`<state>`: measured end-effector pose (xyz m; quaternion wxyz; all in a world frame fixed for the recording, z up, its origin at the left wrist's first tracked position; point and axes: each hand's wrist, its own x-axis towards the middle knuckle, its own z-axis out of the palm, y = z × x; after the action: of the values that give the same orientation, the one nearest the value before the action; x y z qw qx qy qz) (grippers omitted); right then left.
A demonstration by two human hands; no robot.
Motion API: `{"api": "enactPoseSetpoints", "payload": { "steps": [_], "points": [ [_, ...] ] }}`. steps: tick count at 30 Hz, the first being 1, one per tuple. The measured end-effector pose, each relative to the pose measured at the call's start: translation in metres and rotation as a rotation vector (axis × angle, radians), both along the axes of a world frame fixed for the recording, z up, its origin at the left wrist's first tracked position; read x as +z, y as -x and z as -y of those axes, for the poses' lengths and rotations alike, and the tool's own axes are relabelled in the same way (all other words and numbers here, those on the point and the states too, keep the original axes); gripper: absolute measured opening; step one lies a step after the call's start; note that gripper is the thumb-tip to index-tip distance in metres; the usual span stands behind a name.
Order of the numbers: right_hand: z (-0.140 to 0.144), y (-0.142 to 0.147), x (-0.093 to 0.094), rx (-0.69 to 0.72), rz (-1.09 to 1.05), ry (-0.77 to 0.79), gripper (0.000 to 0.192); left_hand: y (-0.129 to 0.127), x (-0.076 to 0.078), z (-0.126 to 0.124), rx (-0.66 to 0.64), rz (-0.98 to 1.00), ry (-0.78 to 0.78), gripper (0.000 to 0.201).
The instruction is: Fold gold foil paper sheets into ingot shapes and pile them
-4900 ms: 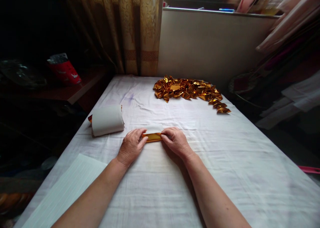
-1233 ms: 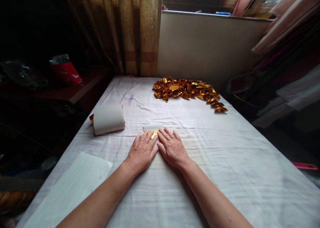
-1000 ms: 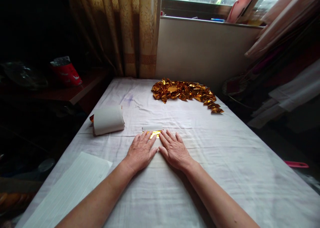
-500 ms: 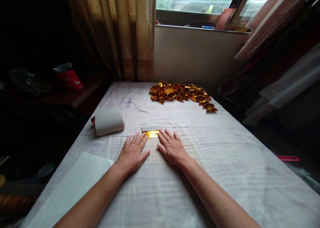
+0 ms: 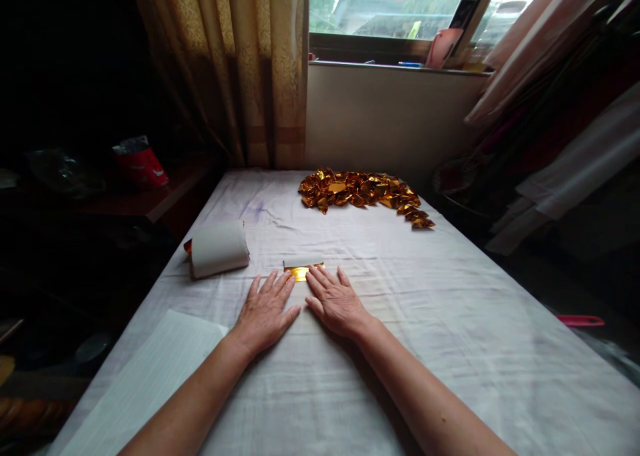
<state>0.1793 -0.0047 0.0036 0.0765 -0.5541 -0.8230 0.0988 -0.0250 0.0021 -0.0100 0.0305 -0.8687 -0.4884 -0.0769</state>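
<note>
Far left: pale lined sheet [image 5: 150, 376] flat on the cloth-covered tabletop [image 5: 450, 323], partly beneath the left forearm. Beyond it, a curled stack of white-backed foil [image 5: 219, 251], white side outward, red-gold showing at its left end; set within the left arm's reach, presumably for easy access. Left hand [image 5: 264, 309] palm down, fingers spread, grasping nothing; fingertips at the left end of the gold strip [image 5: 300, 273], seemingly to steady it. Strip lies just ahead of both hands, centred, a white band along its far edge; whether that band stands up or lies flat is hard to tell. Right hand [image 5: 336, 301] likewise open, fingers flat over the strip's right end, apparently pressing. Far right: heap of folded gold pieces [image 5: 363, 191], well apart, likely leaving working room.
</note>
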Motion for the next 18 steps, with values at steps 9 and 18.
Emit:
{"api": "enactPoseSetpoints", "payload": {
  "steps": [9,18],
  "points": [
    [0.008,-0.022,-0.001,-0.096,0.025,-0.033,0.052,-0.014,0.011,0.018,0.006,0.064,-0.041,0.049],
    [0.022,-0.018,-0.001,-0.116,-0.021,-0.221,0.041,-0.028,0.014,0.037,-0.103,0.216,-0.048,0.03]
  ]
}}
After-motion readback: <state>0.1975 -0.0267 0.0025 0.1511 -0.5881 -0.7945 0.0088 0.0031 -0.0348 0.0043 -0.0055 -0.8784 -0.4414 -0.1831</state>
